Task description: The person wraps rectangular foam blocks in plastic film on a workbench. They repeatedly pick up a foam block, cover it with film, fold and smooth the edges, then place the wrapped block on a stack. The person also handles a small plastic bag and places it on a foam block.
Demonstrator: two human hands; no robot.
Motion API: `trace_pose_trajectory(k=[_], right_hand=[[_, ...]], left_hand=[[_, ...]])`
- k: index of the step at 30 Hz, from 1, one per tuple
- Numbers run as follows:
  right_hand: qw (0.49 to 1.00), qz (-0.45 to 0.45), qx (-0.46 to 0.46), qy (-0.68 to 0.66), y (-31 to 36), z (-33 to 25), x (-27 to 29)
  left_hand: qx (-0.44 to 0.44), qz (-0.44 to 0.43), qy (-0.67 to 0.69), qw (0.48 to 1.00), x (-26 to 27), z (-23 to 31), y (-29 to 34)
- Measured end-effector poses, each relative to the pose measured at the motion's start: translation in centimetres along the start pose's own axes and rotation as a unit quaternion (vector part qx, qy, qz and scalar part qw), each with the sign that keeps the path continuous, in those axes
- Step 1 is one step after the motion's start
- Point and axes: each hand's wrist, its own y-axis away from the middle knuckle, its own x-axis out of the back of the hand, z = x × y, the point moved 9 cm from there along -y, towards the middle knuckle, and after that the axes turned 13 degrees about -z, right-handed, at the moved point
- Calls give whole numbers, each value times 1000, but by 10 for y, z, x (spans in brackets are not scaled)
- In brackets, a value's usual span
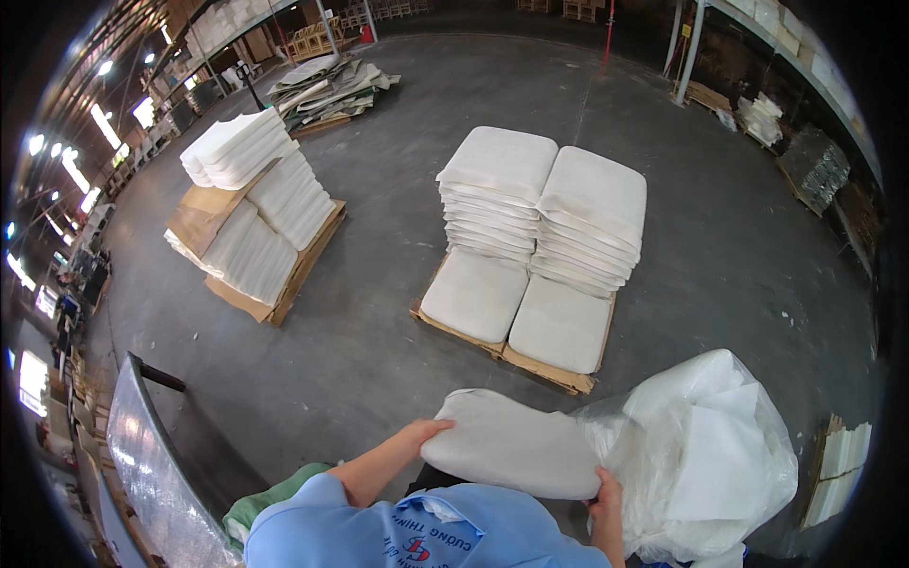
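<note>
Held in front of my body is a pale grey cushion pad [521, 447] with rounded corners, bowed a little along its length. My left hand [431, 434] grips its left edge, thumb on top. At the lower right corner, my right hand [606, 490] is closed round the same pad. Ahead on a wooden pallet [542, 371] stand stacks of matching pads [488, 227], two tall ones at the back and two low ones at the front. Right beside the held pad bulges a large clear plastic bag [710, 464] with white material inside.
To the left, another pallet [308, 265] carries white pads and brown cardboard [218, 210]. A plastic-wrapped panel [156, 464] with a dark bar stands at the near left. Farther off lies a pile of flat sheets [331, 93]. Wrapped goods [816, 168] stand along the right.
</note>
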Motion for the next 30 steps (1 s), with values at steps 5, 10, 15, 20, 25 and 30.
trace_pose_trajectory(k=[5, 10, 15, 20, 25, 30], right_hand=[[996, -36, -63, 44, -71, -3, -91], [995, -99, 30, -17, -136, -46, -209], [989, -144, 1, 43, -196, -77, -324], [993, -51, -74, 81, -251, -54, -330], [994, 34, -96, 45, -273, -16, -270], [969, 101, -194, 111, -276, 8, -228]], left_hand=[[28, 65, 13, 997, 68, 64, -15], [-9, 81, -101, 992, 112, 196, -61], [-125, 176, -282, 935, 161, 357, -108], [27, 186, -432, 882, 200, 392, -138], [188, 88, -293, 933, 196, 320, -115], [336, 53, -390, 856, 205, 263, -92]])
